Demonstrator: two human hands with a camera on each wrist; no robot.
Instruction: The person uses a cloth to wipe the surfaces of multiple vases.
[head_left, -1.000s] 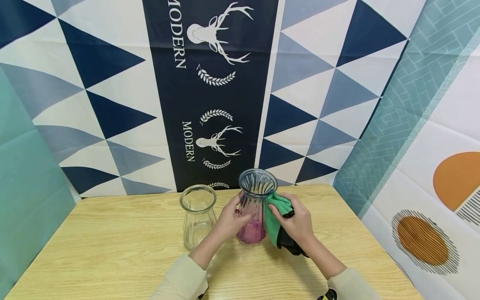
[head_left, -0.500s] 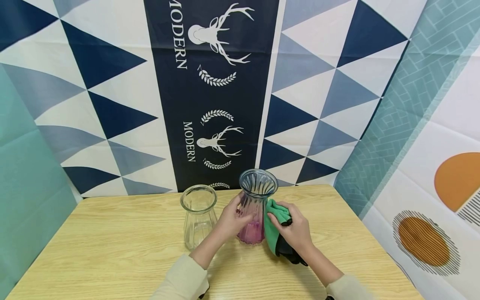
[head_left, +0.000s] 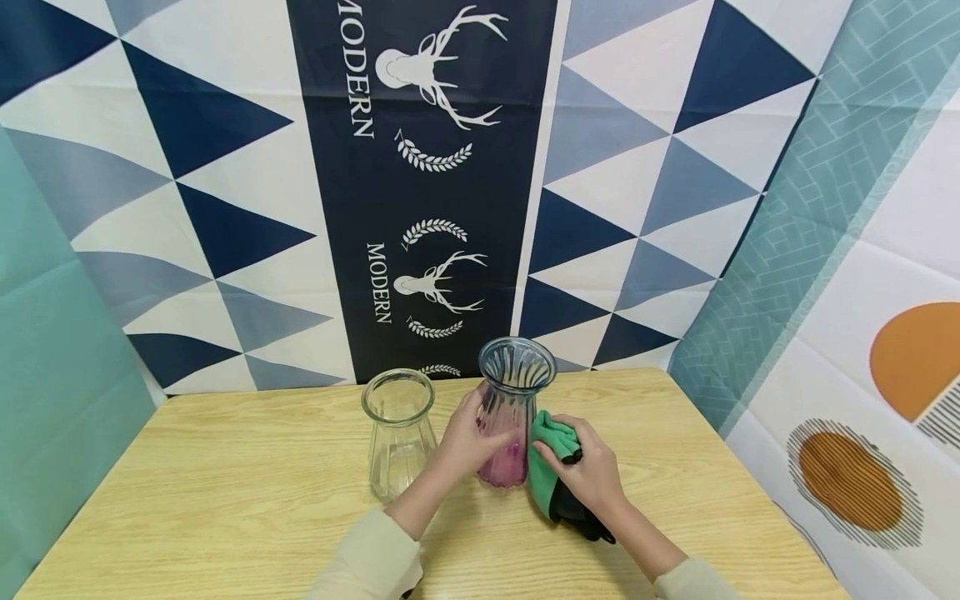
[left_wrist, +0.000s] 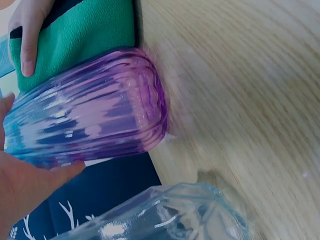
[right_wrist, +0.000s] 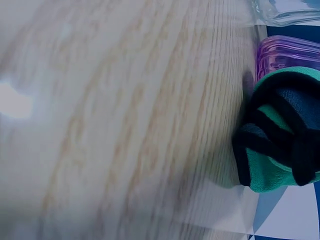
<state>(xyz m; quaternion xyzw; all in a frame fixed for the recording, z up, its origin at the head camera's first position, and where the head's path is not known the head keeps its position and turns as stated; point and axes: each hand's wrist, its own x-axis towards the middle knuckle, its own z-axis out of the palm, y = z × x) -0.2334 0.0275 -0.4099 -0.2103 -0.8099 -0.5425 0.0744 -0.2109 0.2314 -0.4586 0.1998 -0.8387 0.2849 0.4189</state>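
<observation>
A ribbed glass vase (head_left: 504, 458), blue at the flared rim and pink-purple toward the base, stands upright on the table. My left hand (head_left: 467, 437) grips its left side, thumb across the front. On the right side of the vase, my right hand (head_left: 592, 467) pinches a folded green cloth (head_left: 542, 479) with black edging and lays it along the lower glass. In the left wrist view the cloth (left_wrist: 95, 37) lies flat along the purple vase (left_wrist: 100, 107). The bunched cloth (right_wrist: 275, 170) hangs below the right hand, which is out of the right wrist view.
A clear glass vase (head_left: 397, 454) stands upright just left of the left forearm. The wooden table (head_left: 225, 500) ends at a patterned wall covering (head_left: 442, 192) behind both vases. More printed panels (head_left: 847, 400) close off the right side.
My right hand has slid the green cloth down the right side of the coloured vase, from near its neck toward its lower body. The left hand keeps its grip, and both vases stay put.
</observation>
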